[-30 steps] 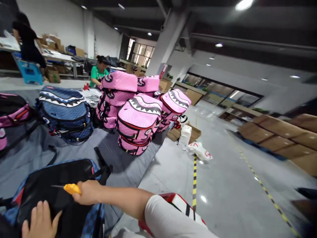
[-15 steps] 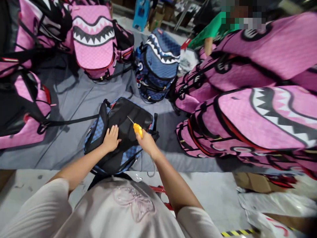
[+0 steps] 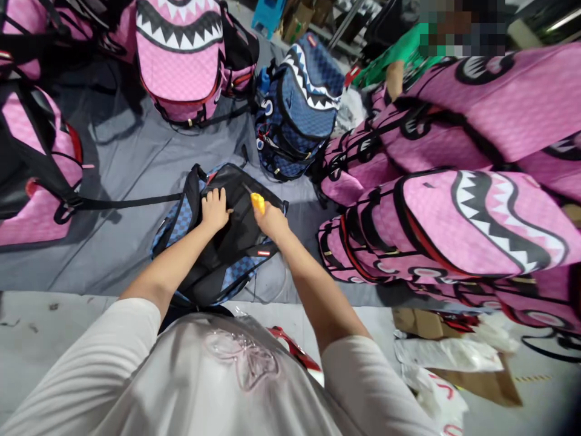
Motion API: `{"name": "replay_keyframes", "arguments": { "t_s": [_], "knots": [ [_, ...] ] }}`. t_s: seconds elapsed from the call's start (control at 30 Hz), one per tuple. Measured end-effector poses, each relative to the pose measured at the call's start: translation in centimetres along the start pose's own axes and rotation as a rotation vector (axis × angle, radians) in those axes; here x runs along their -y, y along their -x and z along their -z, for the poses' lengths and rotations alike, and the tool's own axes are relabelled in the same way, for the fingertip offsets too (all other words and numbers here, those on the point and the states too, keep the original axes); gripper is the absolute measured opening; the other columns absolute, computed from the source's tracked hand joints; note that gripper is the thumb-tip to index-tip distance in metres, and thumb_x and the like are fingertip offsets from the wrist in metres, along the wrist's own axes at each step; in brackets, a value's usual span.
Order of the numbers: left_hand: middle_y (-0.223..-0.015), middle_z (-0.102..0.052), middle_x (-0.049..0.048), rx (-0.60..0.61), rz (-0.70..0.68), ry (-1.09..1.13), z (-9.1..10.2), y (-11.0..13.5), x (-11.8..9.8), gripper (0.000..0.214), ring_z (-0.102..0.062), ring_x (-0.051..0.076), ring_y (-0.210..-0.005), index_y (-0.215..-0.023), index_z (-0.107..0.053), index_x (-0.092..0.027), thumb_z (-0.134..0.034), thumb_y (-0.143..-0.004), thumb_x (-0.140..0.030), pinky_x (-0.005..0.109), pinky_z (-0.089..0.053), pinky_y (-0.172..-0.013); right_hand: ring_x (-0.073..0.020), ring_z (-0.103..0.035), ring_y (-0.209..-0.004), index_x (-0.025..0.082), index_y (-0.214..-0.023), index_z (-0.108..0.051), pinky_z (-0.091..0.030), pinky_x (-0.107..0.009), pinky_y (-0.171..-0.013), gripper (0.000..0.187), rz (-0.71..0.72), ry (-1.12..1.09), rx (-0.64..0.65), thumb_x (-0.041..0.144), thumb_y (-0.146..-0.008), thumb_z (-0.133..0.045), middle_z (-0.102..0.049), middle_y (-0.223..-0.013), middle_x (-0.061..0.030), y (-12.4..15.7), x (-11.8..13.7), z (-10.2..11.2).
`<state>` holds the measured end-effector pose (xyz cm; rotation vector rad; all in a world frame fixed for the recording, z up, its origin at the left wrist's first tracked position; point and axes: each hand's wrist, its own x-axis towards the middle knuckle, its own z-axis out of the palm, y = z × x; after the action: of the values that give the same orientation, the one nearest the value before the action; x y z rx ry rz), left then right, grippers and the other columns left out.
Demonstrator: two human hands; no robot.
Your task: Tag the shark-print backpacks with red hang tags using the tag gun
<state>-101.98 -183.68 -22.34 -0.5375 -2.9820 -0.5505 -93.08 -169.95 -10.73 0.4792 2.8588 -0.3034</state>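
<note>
A blue checkered backpack [image 3: 231,269] lies back-side up on a grey cloth [image 3: 127,169] in front of me, its black back panel facing up. My left hand [image 3: 214,209] rests flat on that panel with fingers spread. My right hand [image 3: 271,221] is closed on a small yellow-handled tool [image 3: 258,201] whose thin metal tip points at the top of the panel. A long black strap [image 3: 127,201] runs from the bag to the left.
Pink shark-mouth backpacks are stacked at the right [image 3: 476,224] and stand at the back left [image 3: 179,60]. A blue shark backpack [image 3: 304,109] stands behind. A person in a green top [image 3: 394,54] works at the far side. Cardboard and plastic bags [image 3: 449,357] lie on the floor at the right.
The camera swung from the hall down to the bag. Both hands moved farther up the black panel, the right one still gripping the yellow tool.
</note>
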Motion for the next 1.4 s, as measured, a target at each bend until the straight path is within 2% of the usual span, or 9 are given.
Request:
{"name": "replay_keyframes", "arguments": {
  "t_s": [0.27,0.4,0.5,0.63,0.73,0.87,1.03,1.2,1.4],
  "knots": [
    [-0.161,-0.03,0.0248,0.039,-0.041,-0.073,3.3,8.4,1.7,0.069,-0.031,0.04,-0.147,-0.152,-0.039,-0.007,-0.057,-0.093,-0.036,0.053,-0.032,-0.115,-0.0282,-0.07,-0.104,0.016,-0.125,-0.061,-0.051,-0.032,-0.087,0.035,0.058,-0.076,0.109,0.039,-0.101,-0.051,-0.073,-0.112,-0.0152,2.3,-3.4,-1.7],
    [-0.161,-0.016,0.0349,0.001,0.284,-0.073,4.6,14.4,4.1,0.082,-0.024,0.048,-0.149,-0.155,-0.03,-0.002,-0.063,-0.089,-0.038,0.062,-0.032,-0.112,-0.0259,-0.07,-0.103,0.016,-0.125,-0.062,-0.051,-0.031,-0.088,0.035,0.107,-0.195,0.13,0.038,-0.1,-0.052,-0.073,-0.111,-0.0132,3.6,-4.0,-3.0],
    [-0.15,-0.044,0.0319,0.044,0.452,0.272,5.6,15.6,6.4,0.07,-0.047,0.044,-0.138,-0.146,-0.047,-0.005,-0.059,-0.091,-0.046,0.057,-0.042,-0.108,-0.024,-0.071,-0.096,0.012,-0.123,-0.062,-0.052,-0.031,-0.084,0.034,0.03,-0.279,0.069,0.034,-0.1,-0.051,-0.074,-0.103,-0.0135,4.1,-3.9,-3.1],
    [-0.124,-0.069,0.0217,0.266,0.483,1.137,7.7,15.7,10.0,0.073,-0.07,0.032,-0.11,-0.126,-0.063,-0.011,-0.051,-0.087,-0.072,0.049,-0.054,-0.098,-0.0145,-0.06,-0.051,0.015,-0.103,-0.066,-0.05,-0.023,-0.055,0.037,0.285,-0.575,0.644,0.049,-0.098,-0.052,-0.063,-0.058,0.0013,5.0,-4.4,-2.3],
    [-0.124,-0.068,0.0257,0.498,0.634,1.379,8.5,15.8,12.0,0.083,-0.071,0.03,-0.104,-0.105,-0.072,-0.008,-0.03,-0.09,-0.078,0.043,-0.058,-0.092,-0.0108,-0.047,-0.037,0.015,-0.1,-0.061,-0.04,-0.02,-0.041,0.04,0.248,-0.789,0.665,0.054,-0.096,-0.053,-0.05,-0.046,0.007,4.2,-4.8,-1.7],
    [-0.115,-0.071,0.0239,0.57,0.775,1.209,7.9,15.0,11.6,0.091,-0.071,0.026,-0.096,-0.106,-0.073,-0.007,-0.011,-0.095,-0.072,0.036,-0.059,-0.082,-0.0087,-0.043,-0.036,0.016,-0.101,-0.058,-0.038,-0.018,-0.04,0.03,0.152,-0.813,0.367,0.045,-0.096,-0.054,-0.045,-0.048,0.0094,3.6,-3.4,-1.4],
    [-0.128,-0.062,0.0164,0.118,0.493,0.393,6.3,15.8,7.4,0.065,-0.062,0.03,-0.113,-0.154,-0.041,-0.024,-0.026,-0.1,-0.058,0.045,-0.052,-0.094,-0.0087,-0.05,-0.048,0.016,-0.1,-0.067,-0.041,-0.017,-0.048,0.029,0.44,-0.531,0.577,0.044,-0.091,-0.063,-0.058,-0.06,0.0045,5.3,-2.7,0.4],
    [-0.136,-0.052,0.0202,0.121,0.311,-0.084,4.8,16.0,5.5,0.055,-0.052,0.037,-0.121,-0.153,-0.043,-0.028,-0.042,-0.099,-0.039,0.05,-0.047,-0.096,-0.0185,-0.065,-0.068,0.013,-0.111,-0.067,-0.052,-0.027,-0.067,0.036,0.262,-0.381,0.089,0.044,-0.096,-0.057,-0.068,-0.075,-0.0059,4.4,-5.7,1.8],
    [-0.163,-0.024,0.0204,0.067,0.217,-0.055,6.0,18.5,3.2,0.061,-0.027,0.041,-0.146,-0.155,-0.039,-0.019,-0.044,-0.099,-0.042,0.057,-0.033,-0.111,-0.0186,-0.067,-0.07,0.015,-0.113,-0.07,-0.052,-0.027,-0.071,0.037,0.277,-0.191,0.328,0.045,-0.095,-0.058,-0.073,-0.083,-0.0068,6.0,-11.7,1.8]
  ]
}}
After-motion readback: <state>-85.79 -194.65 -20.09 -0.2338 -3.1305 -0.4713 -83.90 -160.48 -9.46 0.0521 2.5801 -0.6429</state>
